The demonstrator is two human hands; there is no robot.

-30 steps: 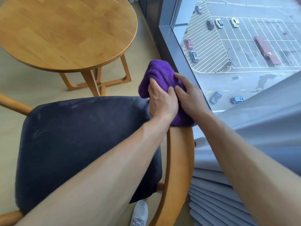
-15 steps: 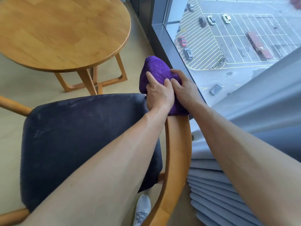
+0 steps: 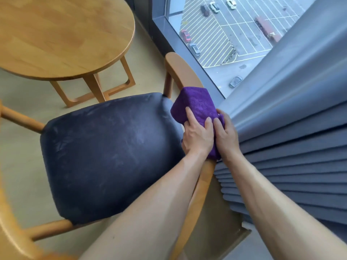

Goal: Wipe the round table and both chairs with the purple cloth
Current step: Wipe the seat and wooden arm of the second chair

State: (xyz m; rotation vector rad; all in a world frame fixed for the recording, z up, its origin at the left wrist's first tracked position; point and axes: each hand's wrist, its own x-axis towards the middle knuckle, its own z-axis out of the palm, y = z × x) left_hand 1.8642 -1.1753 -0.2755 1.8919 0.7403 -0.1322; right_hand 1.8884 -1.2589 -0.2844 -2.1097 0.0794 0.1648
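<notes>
Both hands were close together on the purple cloth (image 3: 197,107). The left hand (image 3: 198,136) and the right hand (image 3: 226,136) gripped it, wrapped over the wooden armrest (image 3: 178,68) of the chair (image 3: 109,152). The round table (image 3: 62,34) stood near, beside the window (image 3: 225,34)

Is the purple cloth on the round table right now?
No. The purple cloth is wrapped over the chair's wooden armrest, gripped by the left hand and right hand; the round table sits apart.
</notes>
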